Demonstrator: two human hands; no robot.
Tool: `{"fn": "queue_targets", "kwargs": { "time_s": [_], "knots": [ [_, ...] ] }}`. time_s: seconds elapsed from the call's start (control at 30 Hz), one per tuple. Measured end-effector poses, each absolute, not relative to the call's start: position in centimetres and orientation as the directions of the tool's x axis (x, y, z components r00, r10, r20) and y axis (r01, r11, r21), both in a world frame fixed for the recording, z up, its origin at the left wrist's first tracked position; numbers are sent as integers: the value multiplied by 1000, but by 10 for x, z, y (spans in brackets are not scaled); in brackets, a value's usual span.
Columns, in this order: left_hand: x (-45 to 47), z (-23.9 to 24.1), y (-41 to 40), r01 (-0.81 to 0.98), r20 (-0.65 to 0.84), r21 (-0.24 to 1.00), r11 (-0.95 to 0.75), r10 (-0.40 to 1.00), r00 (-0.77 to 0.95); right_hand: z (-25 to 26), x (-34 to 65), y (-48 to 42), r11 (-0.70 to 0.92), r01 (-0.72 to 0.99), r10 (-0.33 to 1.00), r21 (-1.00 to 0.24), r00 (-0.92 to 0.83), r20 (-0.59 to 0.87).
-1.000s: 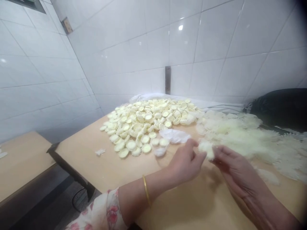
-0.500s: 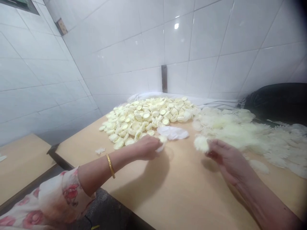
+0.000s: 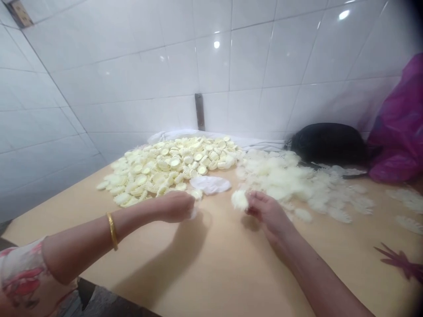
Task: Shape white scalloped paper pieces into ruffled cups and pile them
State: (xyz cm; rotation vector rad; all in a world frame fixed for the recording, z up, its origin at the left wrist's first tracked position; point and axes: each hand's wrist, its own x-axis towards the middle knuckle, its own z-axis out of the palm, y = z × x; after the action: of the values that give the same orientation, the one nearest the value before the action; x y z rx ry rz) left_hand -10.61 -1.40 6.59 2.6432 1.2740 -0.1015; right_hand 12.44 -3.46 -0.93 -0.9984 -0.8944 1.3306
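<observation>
My right hand (image 3: 266, 213) pinches a pale yellow, frilly-edged round piece (image 3: 239, 200) between thumb and fingers, just above the table. My left hand (image 3: 176, 207) is closed, its back towards me. A thin white piece (image 3: 194, 213) shows at its fingertips, mostly hidden by the hand. Close beyond it sits a small pale fluted cup (image 3: 196, 193); whether the fingers touch this cup, I cannot tell. Between the hands and slightly farther off lies a white crumpled cloth-like piece (image 3: 210, 185). A large pile of pale yellow fluted cups (image 3: 165, 165) spreads behind my left hand.
Flat frilly pale rounds (image 3: 280, 180) lie heaped at the right on the tan table (image 3: 205, 273). Farther back are a dark rounded object (image 3: 328, 143) and a magenta plastic bag (image 3: 399, 127). A dark red leaf-like thing (image 3: 401, 260) lies at the right. Behind rises a tiled wall (image 3: 251, 61).
The view has swung right, bringing the magenta bag and dark red thing into sight. My right hand still holds the frilly round piece; my left hand stays closed near the pile.
</observation>
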Motion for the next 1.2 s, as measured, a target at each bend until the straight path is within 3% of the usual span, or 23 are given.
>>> {"fn": "queue_targets", "kwargs": {
  "time_s": [0.2,0.47,0.63,0.77,0.97,1.2],
  "knots": [
    [-106,67,-11,828,-225,140,-543,797,561,-8,123,-36,-31,-329,998,-944,40,-46],
    [-109,64,-15,829,-197,217,-515,809,554,-9,123,-35,-73,-339,996,-938,14,-82],
    [-113,57,-11,833,-127,128,-538,824,552,-8,122,-36,-79,-336,996,-939,21,-91],
    [-114,55,-12,792,-116,155,-591,785,609,-8,120,-36,-74,-329,996,-942,17,-84],
    [-103,67,-18,860,-286,125,-495,812,509,-8,118,-38,-53,-336,996,-940,49,-74],
    [-104,73,-18,886,-281,206,-415,842,460,-7,119,-39,-89,-329,995,-940,19,-101]
  ]
}}
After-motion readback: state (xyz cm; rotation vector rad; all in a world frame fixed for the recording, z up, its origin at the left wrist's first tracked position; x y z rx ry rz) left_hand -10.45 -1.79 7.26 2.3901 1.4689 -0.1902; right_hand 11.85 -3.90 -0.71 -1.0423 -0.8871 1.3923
